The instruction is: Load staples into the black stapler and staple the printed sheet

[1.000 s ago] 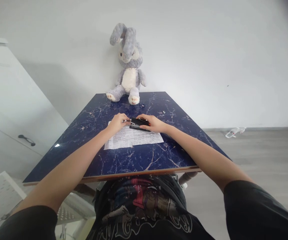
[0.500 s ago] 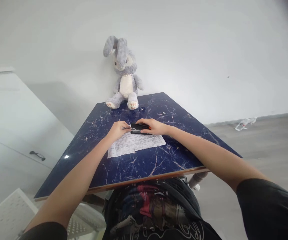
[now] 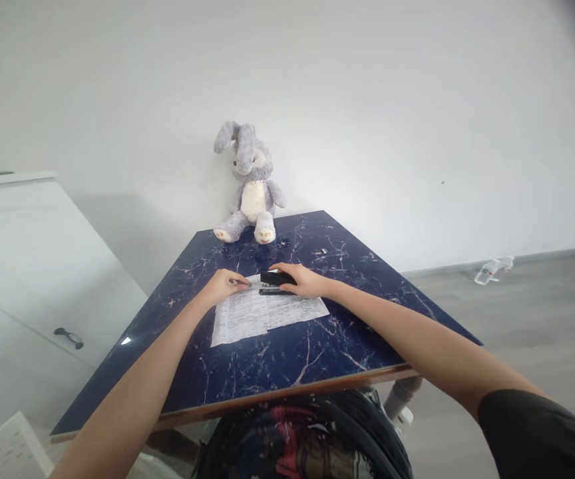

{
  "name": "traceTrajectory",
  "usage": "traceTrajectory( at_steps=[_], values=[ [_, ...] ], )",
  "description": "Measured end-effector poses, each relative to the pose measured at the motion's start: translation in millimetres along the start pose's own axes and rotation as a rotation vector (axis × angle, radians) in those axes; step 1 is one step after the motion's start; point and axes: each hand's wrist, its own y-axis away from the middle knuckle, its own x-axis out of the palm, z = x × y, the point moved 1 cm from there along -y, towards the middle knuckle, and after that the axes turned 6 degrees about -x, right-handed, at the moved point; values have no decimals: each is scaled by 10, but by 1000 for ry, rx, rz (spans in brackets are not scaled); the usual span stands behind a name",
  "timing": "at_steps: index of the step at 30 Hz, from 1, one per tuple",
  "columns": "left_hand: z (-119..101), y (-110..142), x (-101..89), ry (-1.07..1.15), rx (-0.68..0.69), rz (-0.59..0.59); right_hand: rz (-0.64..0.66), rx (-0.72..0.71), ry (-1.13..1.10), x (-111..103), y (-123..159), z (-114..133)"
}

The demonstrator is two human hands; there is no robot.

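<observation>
A black stapler lies over the far part of a printed sheet of paper, its front end pointing left and its upper arm raised off the base. My right hand grips its rear half from the right, thumb on the near side and fingers over the top. Just left of the stapler's front, my left hand is closed in a pinch above the paper's far left corner. Whatever sits between those fingertips is too small to make out. The fingers are a short way apart from the stapler.
A grey plush rabbit sits at the back of the blue marbled table, against the wall. A small object lies near the far right edge. To the left stands a white cabinet; a clear plastic item is on the floor.
The view has tilted up, so everything sits lower. My left fingertips have drawn back a little to the left from the stapler's front. My right hand still holds the stapler.
</observation>
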Motion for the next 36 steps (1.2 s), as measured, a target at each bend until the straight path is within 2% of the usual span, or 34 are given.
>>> traceTrajectory(
  at_steps=[5,8,12,17,20,23,25,28,31,34,35,36],
  values=[
    [-229,27,203,45,208,-32,1,-90,-81,103,-4,29],
    [-305,29,300,19,295,-16,-18,-96,-107,150,-4,55],
    [-297,5,268,67,247,-84,-100,-19,-127,136,-21,69],
    [-249,12,104,-9,180,-43,58,-67,14,83,-99,91],
    [-206,28,70,-11,108,-100,73,-12,55,25,-129,80],
    [-170,22,98,-3,96,-130,154,33,47,-155,-113,41],
    [-147,8,125,-8,123,-131,230,68,72,-376,-44,-13],
    [-104,-10,154,-8,172,-132,349,174,109,-800,193,-157],
    [-63,-17,167,0,177,-131,363,303,0,-1165,523,-360],
    [-50,-17,165,26,168,-130,40,376,14,-1334,751,-583],
    [-51,-17,163,35,169,-135,-35,372,69,-1330,782,-652],
    [-54,-19,162,43,171,-144,-47,371,137,-1295,789,-718]
  ],
)
